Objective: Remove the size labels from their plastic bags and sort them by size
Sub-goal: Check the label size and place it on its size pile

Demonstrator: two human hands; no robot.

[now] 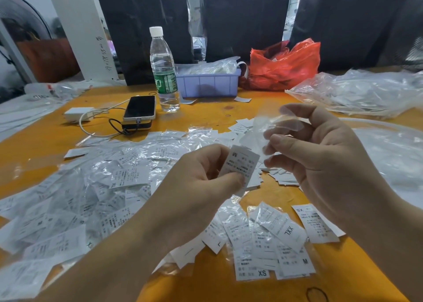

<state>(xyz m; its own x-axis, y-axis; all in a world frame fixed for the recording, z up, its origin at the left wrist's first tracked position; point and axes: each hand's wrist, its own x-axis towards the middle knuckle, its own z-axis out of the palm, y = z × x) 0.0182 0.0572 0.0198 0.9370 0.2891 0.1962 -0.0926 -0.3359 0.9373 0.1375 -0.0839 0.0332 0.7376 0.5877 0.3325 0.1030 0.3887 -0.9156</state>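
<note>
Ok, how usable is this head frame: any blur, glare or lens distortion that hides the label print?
Head view: wide-angle bending curves the orange table edge; glare on the clear bagged labels washes out print; the empty clear plastic bag in the right hand is motion-smeared; the white M label in the left hand stays readable.

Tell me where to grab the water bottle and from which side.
Grip the water bottle around its labelled middle, coming from the left front. It stands upright, capped; the purple bin crowds its right side and the phone lies low at its front left.
</note>
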